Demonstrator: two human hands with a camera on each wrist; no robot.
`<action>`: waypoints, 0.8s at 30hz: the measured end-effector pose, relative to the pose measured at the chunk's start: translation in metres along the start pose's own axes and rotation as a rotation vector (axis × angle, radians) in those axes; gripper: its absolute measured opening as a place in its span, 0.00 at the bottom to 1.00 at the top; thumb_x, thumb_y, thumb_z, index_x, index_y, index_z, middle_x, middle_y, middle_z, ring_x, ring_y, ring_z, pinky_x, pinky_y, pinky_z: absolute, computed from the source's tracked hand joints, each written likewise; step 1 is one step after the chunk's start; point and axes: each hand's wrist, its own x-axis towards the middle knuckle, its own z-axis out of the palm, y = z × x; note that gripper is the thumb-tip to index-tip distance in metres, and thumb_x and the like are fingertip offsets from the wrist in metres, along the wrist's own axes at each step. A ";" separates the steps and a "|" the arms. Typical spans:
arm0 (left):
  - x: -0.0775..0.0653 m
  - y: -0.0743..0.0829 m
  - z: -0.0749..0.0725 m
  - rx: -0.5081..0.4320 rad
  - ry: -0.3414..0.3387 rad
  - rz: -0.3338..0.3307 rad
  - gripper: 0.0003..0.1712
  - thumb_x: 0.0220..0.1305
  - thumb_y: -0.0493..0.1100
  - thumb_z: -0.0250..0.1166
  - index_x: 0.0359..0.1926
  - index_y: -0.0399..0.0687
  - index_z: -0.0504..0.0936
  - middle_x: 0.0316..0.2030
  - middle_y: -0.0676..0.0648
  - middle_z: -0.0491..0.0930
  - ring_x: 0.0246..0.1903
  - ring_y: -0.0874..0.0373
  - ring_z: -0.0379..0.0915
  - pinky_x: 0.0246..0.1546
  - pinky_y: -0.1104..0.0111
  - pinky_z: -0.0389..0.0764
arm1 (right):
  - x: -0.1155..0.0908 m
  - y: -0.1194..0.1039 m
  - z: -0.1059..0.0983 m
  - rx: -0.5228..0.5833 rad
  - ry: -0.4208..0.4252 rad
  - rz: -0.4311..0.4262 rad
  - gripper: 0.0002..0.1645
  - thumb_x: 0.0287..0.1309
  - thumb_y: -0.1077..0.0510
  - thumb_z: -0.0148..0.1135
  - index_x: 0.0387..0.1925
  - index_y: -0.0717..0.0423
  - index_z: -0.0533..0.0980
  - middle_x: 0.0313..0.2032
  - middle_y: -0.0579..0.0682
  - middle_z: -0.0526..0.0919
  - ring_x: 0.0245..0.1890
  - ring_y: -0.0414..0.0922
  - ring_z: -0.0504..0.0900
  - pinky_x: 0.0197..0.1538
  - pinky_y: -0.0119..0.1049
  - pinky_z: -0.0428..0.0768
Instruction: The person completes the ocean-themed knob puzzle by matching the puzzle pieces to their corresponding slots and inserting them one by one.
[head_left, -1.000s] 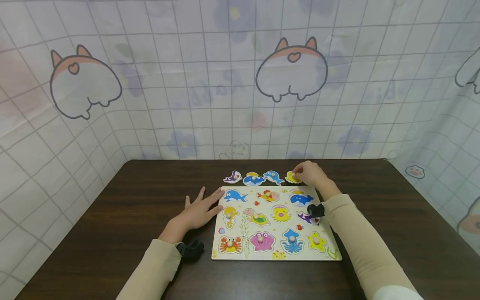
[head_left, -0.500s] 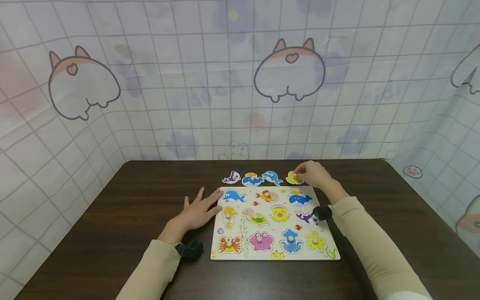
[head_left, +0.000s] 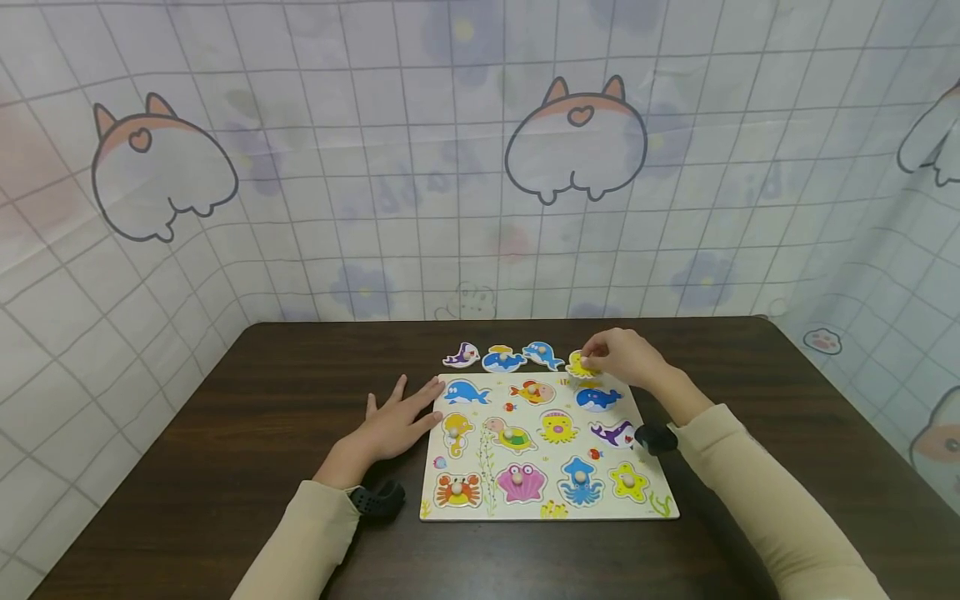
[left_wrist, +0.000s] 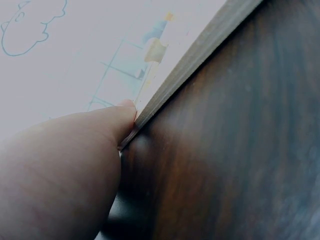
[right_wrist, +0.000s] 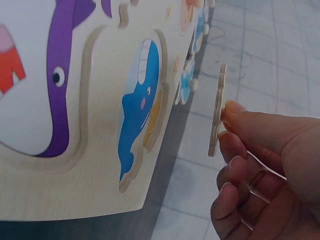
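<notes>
In the head view my right hand (head_left: 626,358) pinches a yellow octopus puzzle piece (head_left: 577,365) near the board's far edge. The right wrist view shows that wooden piece (right_wrist: 218,112) edge-on between thumb and forefinger, raised and apart from the board. My left hand (head_left: 393,427) lies with spread fingers at the far left corner of the puzzle board (head_left: 615,512). In the left wrist view its thumb (left_wrist: 122,117) touches the board's edge. Recesses for the octopus (head_left: 558,427), blue whale (head_left: 597,399), dolphin (head_left: 467,392) and purple shark-like animal (head_left: 611,433) hold no knobbed pieces.
Beyond the board lie a purple-and-white piece (head_left: 461,356), a blue whale piece (head_left: 503,360) and a dolphin piece (head_left: 543,356). Several knobbed pieces sit in the board, including a crab (head_left: 458,490) and a starfish (head_left: 628,482). A patterned cloth (head_left: 405,208) hangs behind the dark table (head_left: 225,467).
My right hand has lifted the octopus piece and brought it slightly left and nearer, to the board's far edge. My left hand stays in place.
</notes>
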 end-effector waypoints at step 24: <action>0.003 -0.003 0.003 0.008 0.026 -0.006 0.35 0.67 0.65 0.44 0.72 0.65 0.50 0.71 0.56 0.47 0.69 0.43 0.28 0.55 0.34 0.26 | -0.032 -0.032 0.016 -0.028 -0.100 -0.105 0.07 0.54 0.53 0.67 0.35 0.48 0.81 0.33 0.41 0.80 0.31 0.42 0.74 0.34 0.35 0.75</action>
